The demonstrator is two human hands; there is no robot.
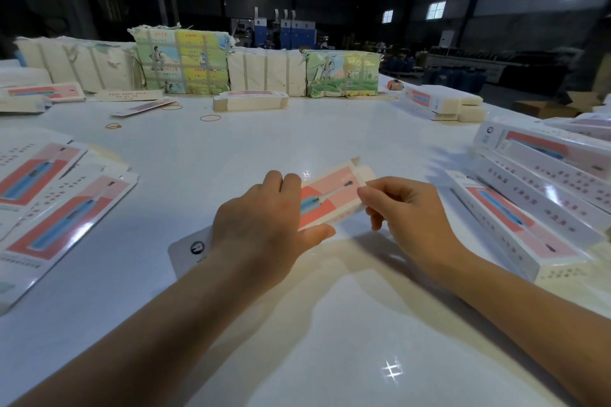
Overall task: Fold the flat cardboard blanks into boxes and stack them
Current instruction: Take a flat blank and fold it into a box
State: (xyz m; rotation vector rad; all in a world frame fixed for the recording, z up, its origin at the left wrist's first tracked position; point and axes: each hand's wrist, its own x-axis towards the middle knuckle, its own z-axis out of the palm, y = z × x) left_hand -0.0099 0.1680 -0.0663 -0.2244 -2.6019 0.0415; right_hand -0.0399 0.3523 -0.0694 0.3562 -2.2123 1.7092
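A long pink-and-white cardboard box (330, 198) with a blue toothbrush picture lies slanted on the white table (297, 324), its far end flaps open. My left hand (261, 225) grips the box around its middle, thumb under the near side. My right hand (406, 208) pinches a flap at the box's far right end. Flat blanks (62, 208) lie fanned out at the left. Folded boxes (542, 188) are stacked at the right.
Wrapped bundles of paper stock (182, 59) line the table's far edge. A small pile of blanks (248, 101) and several rubber bands (210, 118) lie mid-table. More folded boxes (439, 102) sit at the far right. A dark warehouse lies behind.
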